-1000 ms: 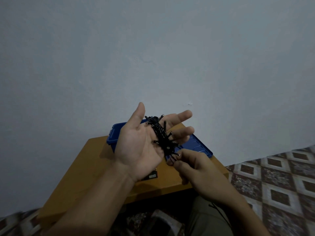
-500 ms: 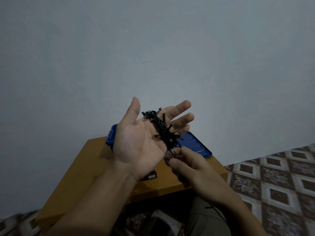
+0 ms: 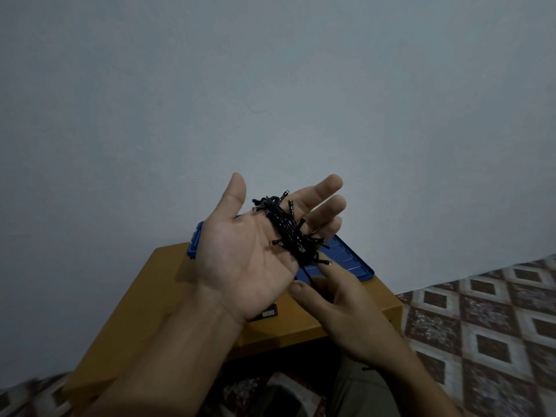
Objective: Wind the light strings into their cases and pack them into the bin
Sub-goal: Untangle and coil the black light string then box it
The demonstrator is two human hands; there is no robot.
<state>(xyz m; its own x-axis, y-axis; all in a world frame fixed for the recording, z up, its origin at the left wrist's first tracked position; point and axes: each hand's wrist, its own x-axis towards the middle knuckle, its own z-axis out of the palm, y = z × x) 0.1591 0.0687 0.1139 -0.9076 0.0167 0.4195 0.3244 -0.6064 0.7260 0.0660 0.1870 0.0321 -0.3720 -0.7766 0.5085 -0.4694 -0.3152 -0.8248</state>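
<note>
My left hand [image 3: 240, 260] is raised palm up with thumb and fingers straight. A black light string [image 3: 287, 228] with small bulbs sticking out is wound in a bundle across the base of its fingers. A loose strand hangs from the bundle's lower end. My right hand [image 3: 334, 302] sits just below and pinches that strand between thumb and forefinger. Behind the hands a blue bin [image 3: 353, 261] stands on a wooden table [image 3: 144, 296], mostly hidden by my left hand.
A small black item with a white label [image 3: 267, 313] lies on the table under my left wrist. The table stands against a plain grey wall [image 3: 270, 85]. Patterned floor tiles [image 3: 487, 326] lie to the right, and my knee [image 3: 361, 389] is below the table edge.
Both hands have lifted a little. My right hand has shifted right under the bundle, and its forefinger now points up toward the hanging bulbs.
</note>
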